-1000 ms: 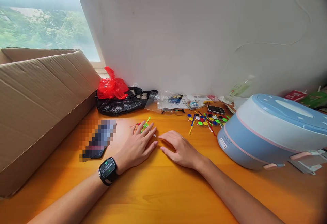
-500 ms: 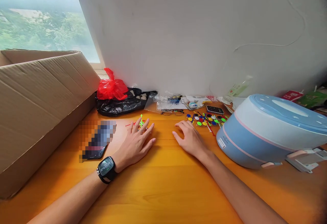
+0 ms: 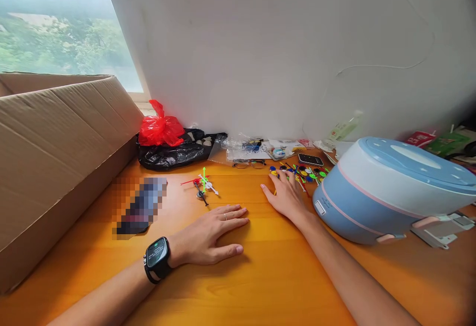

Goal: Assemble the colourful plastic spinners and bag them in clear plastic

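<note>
Pieces with small arrow tips, in red, green, white and black (image 3: 205, 183), lie in a loose cluster just beyond the left hand (image 3: 213, 234), untouched by it. That hand lies palm down over the table (image 3: 238, 291), fingers somewhat fanned and thumb well apart, with nothing visible in its grasp. To its left is a dark, pixelated flat object (image 3: 143, 204); a watch (image 3: 156, 256) sits on its wrist. The right hand (image 3: 286, 197) is spread too, its thumb away from the fingers. Its fingertips reach the near edge of a mixed heap of coloured discs and sticks (image 3: 303, 173); whether they touch any, I cannot tell. A blue-and-white appliance (image 3: 372, 202) stands to its right.
</note>
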The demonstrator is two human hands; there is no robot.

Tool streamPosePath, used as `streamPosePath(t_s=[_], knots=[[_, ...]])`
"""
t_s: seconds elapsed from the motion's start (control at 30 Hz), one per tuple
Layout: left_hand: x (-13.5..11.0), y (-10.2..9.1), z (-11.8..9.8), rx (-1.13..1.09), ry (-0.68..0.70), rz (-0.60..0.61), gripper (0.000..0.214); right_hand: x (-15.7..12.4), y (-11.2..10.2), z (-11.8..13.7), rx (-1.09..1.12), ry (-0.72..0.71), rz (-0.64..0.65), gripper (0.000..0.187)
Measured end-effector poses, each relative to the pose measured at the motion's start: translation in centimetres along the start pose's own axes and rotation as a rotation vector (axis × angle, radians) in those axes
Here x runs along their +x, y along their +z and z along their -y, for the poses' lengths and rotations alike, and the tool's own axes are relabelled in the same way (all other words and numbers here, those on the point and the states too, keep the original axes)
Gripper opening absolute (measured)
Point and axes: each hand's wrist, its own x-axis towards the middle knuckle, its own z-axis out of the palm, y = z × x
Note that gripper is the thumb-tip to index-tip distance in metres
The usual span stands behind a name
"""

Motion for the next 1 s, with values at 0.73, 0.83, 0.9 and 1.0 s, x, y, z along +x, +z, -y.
streamPosePath(t_s=[0.73,0.83,0.9,1.0], knots=[[0.6,0.3,0.2,-0.147,-0.128,-0.313,0.016,-3.0,-5.3,5.6,0.537,-0.622,0.336,0.074],[0.7,0.5,0.3,-0.121,-0.124,-0.281,0.017,-2.8,-5.5,5.3,0.534,-0.599,0.418,0.075],[0.7,0.5,0.3,-0.117,-0.118,-0.279,0.017,-2.7,-5.7,5.0,0.55,-0.583,0.443,0.072],[0.6,0.5,0.3,-0.121,-0.096,-0.276,0.017,-2.9,-5.9,4.7,0.609,-0.55,0.486,0.073]])
